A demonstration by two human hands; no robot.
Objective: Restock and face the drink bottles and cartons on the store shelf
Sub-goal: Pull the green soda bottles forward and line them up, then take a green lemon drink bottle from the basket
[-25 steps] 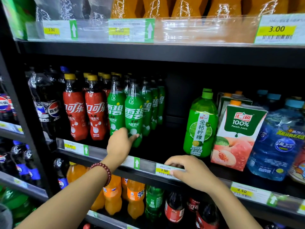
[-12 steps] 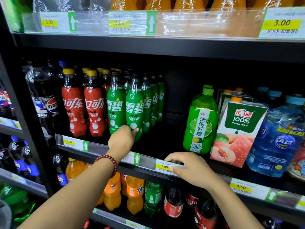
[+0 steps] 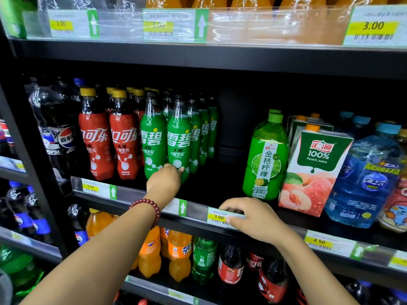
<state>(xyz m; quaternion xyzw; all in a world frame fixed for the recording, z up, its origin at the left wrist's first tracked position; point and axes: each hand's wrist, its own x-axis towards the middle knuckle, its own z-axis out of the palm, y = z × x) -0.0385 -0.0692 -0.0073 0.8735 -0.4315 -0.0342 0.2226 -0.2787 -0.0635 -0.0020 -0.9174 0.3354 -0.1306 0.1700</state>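
Observation:
On the middle shelf stand two front green Sprite bottles, one (image 3: 153,139) next to the red cola bottles (image 3: 94,142), the other (image 3: 178,139) to its right. My left hand (image 3: 164,179), with a red bead bracelet on the wrist, grips the base of the right Sprite bottle. My right hand (image 3: 253,219) holds the shelf's front price rail (image 3: 132,194), fingers curled over its top and thumb on a 3.00 tag. A green lime drink bottle (image 3: 266,159) and a peach juice carton (image 3: 315,170) stand further right.
A dark gap (image 3: 231,179) lies on the shelf between the Sprite rows and the lime bottle. Pepsi bottles (image 3: 59,137) stand at the left, a blue water jug (image 3: 365,175) at the right. Orange Fanta bottles (image 3: 178,256) fill the shelf below; wrapped orange bottles sit above.
My left hand has shifted slightly up and further into the shelf at the Sprite bottle's base. My right hand stays on the price rail.

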